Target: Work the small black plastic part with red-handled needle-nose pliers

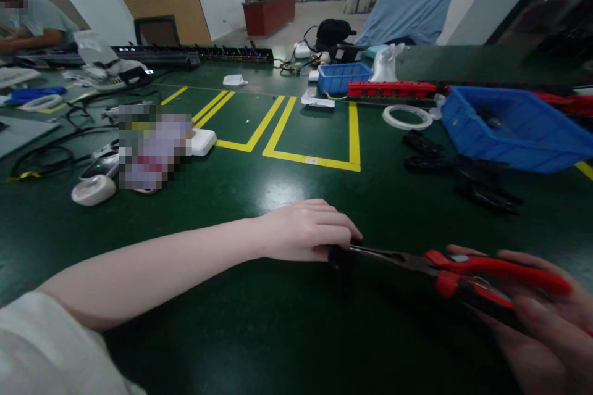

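My left hand (pixel 308 229) is closed on a small black part (pixel 341 262) just above the green table (pixel 231 321). In my right hand (pixel 546 321) are long-nose pliers (pixel 467 271) with red handles, pointing left. The tips of the pliers meet the black part at my left fingertips. Whether the jaws grip it cannot be made out. The lower side of the black part is dark and blurred.
Black pieces (pixel 463 173) lie at the right before a large blue bin (pixel 514 136). A tape roll (pixel 407 117) and a small blue bin (pixel 343 79) stand farther back. At the left are a phone (pixel 157 154), cables and a white case (pixel 93 190). A person sits far left.
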A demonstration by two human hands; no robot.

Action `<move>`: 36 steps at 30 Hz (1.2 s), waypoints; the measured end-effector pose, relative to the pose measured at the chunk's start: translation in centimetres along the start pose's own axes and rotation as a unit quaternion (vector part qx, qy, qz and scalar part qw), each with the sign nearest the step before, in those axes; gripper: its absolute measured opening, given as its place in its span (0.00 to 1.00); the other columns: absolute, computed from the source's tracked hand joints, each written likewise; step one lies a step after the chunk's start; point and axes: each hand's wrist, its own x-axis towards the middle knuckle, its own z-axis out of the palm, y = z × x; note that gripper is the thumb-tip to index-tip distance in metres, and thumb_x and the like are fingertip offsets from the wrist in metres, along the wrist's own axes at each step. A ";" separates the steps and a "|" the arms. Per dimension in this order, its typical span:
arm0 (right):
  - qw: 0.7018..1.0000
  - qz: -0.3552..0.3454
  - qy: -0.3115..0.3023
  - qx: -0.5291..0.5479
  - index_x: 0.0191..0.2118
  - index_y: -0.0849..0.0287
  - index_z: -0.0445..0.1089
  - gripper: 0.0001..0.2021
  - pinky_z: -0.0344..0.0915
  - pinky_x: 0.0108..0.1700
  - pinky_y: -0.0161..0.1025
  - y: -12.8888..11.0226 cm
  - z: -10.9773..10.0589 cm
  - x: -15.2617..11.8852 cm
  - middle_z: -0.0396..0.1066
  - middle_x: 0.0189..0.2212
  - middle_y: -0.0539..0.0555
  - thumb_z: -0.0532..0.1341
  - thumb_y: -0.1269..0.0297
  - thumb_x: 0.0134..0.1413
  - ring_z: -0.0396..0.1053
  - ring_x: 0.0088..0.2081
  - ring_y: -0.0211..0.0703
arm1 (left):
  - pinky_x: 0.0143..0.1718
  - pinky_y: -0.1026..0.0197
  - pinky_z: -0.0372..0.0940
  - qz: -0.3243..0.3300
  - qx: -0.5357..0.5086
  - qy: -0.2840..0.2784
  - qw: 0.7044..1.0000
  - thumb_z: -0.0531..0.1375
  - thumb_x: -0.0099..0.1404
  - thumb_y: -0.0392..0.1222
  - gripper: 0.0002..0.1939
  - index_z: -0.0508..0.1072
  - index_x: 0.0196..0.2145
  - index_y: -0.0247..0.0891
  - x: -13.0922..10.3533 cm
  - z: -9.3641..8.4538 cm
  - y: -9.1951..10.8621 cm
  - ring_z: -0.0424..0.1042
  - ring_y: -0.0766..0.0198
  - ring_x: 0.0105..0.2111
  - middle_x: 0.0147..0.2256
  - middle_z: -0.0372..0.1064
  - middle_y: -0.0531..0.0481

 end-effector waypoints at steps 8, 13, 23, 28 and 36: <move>1.000 -0.011 0.008 -0.004 0.37 0.45 0.75 0.20 0.73 0.51 0.49 -0.3 0.2 -0.1 0.76 0.48 0.54 0.73 0.50 0.32 0.73 0.53 0.61 | 0.50 0.57 0.66 -0.010 -0.020 0.013 1.000 0.59 0.69 0.33 0.03 0.73 0.40 0.34 0.0 0.2 0.0 0.74 0.59 0.48 0.50 0.75 0.41; 1.000 -0.009 -0.012 -0.009 0.39 0.46 0.75 0.21 0.74 0.46 0.45 -0.4 -0.2 0.1 0.78 0.44 0.55 0.71 0.49 0.34 0.76 0.49 0.59 | 0.49 0.57 0.66 -0.003 -0.034 0.029 0.999 0.58 0.70 0.36 0.04 0.73 0.40 0.34 -0.1 0.2 -0.1 0.74 0.59 0.48 0.50 0.75 0.41; 0.997 -0.054 -0.052 -0.017 0.41 0.45 0.74 0.20 0.74 0.48 0.53 -0.3 0.0 -0.1 0.78 0.45 0.55 0.72 0.52 0.37 0.75 0.49 0.63 | 0.49 0.56 0.66 -0.009 -0.012 -0.006 1.000 0.59 0.69 0.34 0.03 0.72 0.40 0.34 0.1 0.2 0.0 0.73 0.58 0.48 0.50 0.74 0.39; 0.998 -0.051 -0.030 -0.003 0.43 0.46 0.74 0.24 0.76 0.45 0.45 -0.5 -0.1 0.4 0.79 0.43 0.54 0.73 0.53 0.33 0.76 0.48 0.60 | 0.50 0.55 0.67 -0.019 -0.015 -0.004 1.000 0.62 0.66 0.37 0.07 0.72 0.42 0.33 0.1 0.4 -0.3 0.72 0.56 0.49 0.52 0.71 0.38; 0.997 -0.077 0.000 -0.013 0.50 0.48 0.72 0.28 0.70 0.54 0.49 -1.2 -0.7 2.2 0.77 0.48 0.55 0.72 0.51 0.38 0.73 0.53 0.57 | 0.53 0.49 0.66 -0.019 -0.010 0.026 0.999 0.65 0.64 0.54 0.19 0.73 0.41 0.34 0.3 0.6 0.0 0.73 0.52 0.49 0.52 0.72 0.38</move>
